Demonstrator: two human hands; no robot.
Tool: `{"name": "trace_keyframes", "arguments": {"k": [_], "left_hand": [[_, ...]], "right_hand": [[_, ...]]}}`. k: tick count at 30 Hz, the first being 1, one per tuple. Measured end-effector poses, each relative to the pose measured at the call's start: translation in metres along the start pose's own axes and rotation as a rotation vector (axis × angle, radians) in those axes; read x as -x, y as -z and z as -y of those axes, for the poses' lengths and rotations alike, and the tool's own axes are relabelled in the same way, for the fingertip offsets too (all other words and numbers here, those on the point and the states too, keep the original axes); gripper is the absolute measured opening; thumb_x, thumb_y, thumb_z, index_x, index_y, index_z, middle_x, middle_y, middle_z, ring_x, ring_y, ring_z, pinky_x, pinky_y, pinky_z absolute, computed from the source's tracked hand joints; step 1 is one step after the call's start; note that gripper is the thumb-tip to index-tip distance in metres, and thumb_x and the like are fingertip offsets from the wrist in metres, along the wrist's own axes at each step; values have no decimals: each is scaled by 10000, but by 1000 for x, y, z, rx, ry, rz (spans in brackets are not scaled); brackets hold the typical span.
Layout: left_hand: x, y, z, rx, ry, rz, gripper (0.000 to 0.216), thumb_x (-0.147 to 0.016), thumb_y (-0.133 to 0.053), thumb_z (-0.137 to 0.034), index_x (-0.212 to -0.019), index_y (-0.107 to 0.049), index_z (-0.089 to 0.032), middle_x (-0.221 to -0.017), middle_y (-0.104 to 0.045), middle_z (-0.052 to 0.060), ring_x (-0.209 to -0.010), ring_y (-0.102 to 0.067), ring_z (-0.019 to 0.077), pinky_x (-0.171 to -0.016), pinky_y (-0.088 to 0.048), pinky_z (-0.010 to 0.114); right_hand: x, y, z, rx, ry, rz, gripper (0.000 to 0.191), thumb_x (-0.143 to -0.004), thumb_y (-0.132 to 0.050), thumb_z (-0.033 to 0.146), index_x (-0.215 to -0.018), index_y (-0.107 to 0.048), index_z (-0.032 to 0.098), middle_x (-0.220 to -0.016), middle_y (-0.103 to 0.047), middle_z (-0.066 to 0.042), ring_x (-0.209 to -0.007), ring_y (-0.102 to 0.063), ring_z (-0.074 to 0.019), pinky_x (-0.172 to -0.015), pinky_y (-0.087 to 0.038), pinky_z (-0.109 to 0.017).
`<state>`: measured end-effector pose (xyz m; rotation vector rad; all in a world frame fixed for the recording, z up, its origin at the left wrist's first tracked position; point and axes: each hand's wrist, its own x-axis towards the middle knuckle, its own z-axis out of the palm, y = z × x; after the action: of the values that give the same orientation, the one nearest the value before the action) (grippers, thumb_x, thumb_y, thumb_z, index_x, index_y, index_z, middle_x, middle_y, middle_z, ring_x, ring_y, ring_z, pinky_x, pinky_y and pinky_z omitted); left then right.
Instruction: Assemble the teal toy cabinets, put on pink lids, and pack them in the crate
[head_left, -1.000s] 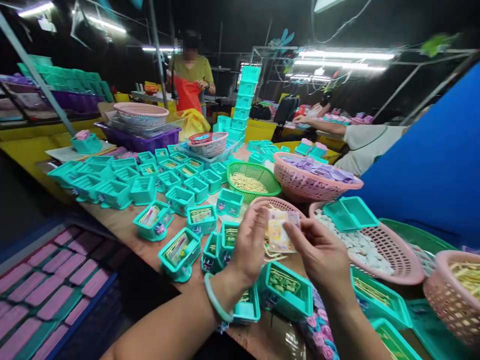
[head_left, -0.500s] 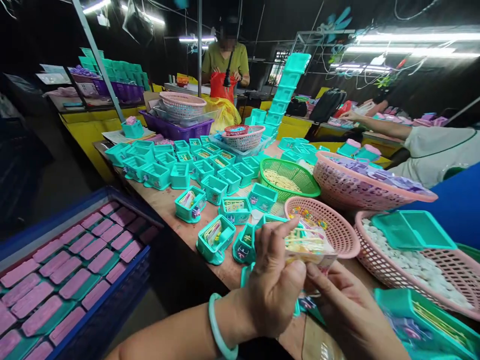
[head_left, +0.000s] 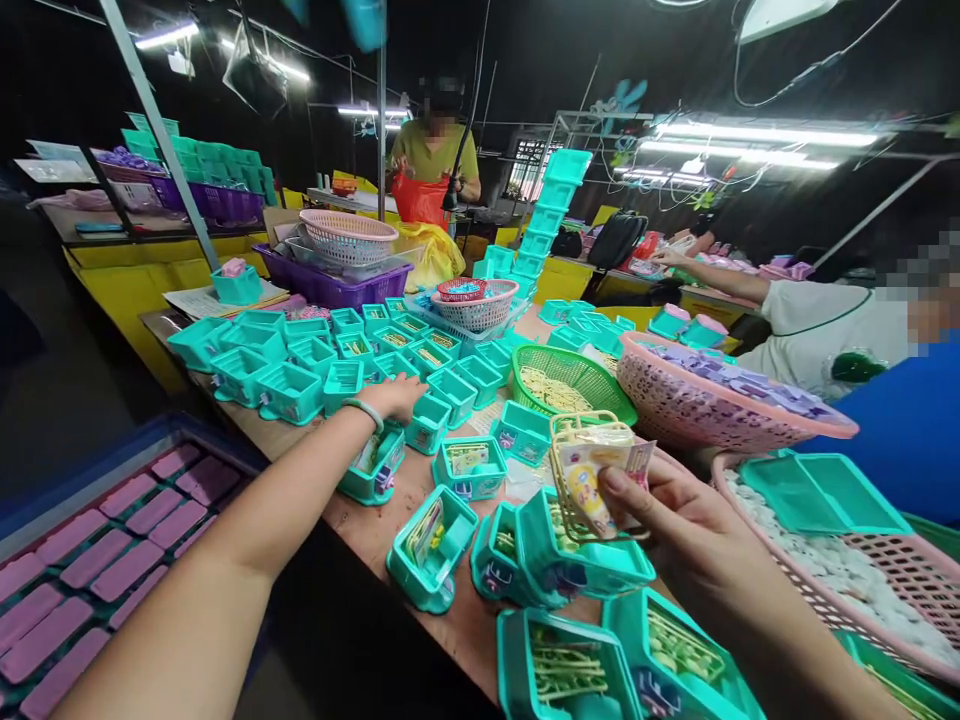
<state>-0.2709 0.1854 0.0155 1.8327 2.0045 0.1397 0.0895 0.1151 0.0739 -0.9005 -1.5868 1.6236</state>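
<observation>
My left hand (head_left: pixel 396 398) reaches forward over the teal plastic boxes, palm down. Its fingers are apart and touch the rim area of a teal box (head_left: pixel 430 425); the fingertips are partly hidden. Below the wrist sits another teal box (head_left: pixel 375 470) with a printed packet inside. My right hand (head_left: pixel 679 510) pinches a small clear printed packet (head_left: pixel 589 485) together with a cream plastic rack (head_left: pixel 556 450), thumb in front. Beneath them stand teal boxes (head_left: pixel 585 565) with cream racks inside. A teal box (head_left: pixel 431 550) nearer the edge holds a packet and a rack.
To the right stand a green basket (head_left: pixel 626 405) of cream pieces, a pink basket (head_left: pixel 637 385) of purple packets and one of white pieces (head_left: pixel 832 590). A blue crate (head_left: pixel 255 465) of pink-topped boxes sits low left. Two people (head_left: pixel 435 160) (head_left: pixel 817 320) are across and right.
My left hand has left the packet and moved forward and left to the teal boxes. My right hand keeps the packet and rack, now lifted. The view has shifted.
</observation>
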Motion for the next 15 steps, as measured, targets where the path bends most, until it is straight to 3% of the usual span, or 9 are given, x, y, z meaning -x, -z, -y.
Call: {"name": "trace_keyframes", "arguments": {"k": [3,5,9,12,15], "left_hand": [[-18,13,12,6,-19,78,453,-907,-742,-337,-1314,-630,-175,-1502,-541,133,-1413,-478,355,-1162,-384,629],[-22,28,23,60,-57,101,571,-791,-826,-364,-1292,-627,-174,-1414,-605,125,-1334,-545,340,-1127,-441,555],[-9,57,35,262,-140,31,780,-651,-836,-452,-1326,-564,-173,-1340,-640,109,-1221,-613,322,-1012,-520,401],[12,65,21,429,-214,-36,786,-709,-789,-512,-1363,-512,-175,-1335,-637,116,-1191,-637,307,-918,-557,366],[40,58,-14,545,-299,-41,709,-768,-765,-529,-1352,-531,-202,-1263,-677,88,-1131,-674,282,-886,-570,365]], "right_hand": [[-3,1,-6,-1,-51,7,406,-870,-773,526,-1144,-770,226,-1010,-783,-107,-883,-716,-241,-768,-574,-342],[-4,3,-10,-19,-81,-24,411,-869,-772,527,-1144,-771,222,-1000,-790,-109,-883,-722,-248,-744,-573,-340],[-10,8,-18,-73,-96,-63,436,-846,-786,537,-1150,-774,224,-952,-796,-106,-873,-732,-268,-732,-584,-369],[-20,11,-15,-60,-49,-47,427,-834,-800,540,-1121,-780,224,-960,-801,-99,-864,-737,-260,-761,-587,-376],[-32,11,2,-38,24,-56,431,-821,-813,541,-1102,-772,217,-977,-798,-90,-857,-735,-245,-775,-589,-367]]}}
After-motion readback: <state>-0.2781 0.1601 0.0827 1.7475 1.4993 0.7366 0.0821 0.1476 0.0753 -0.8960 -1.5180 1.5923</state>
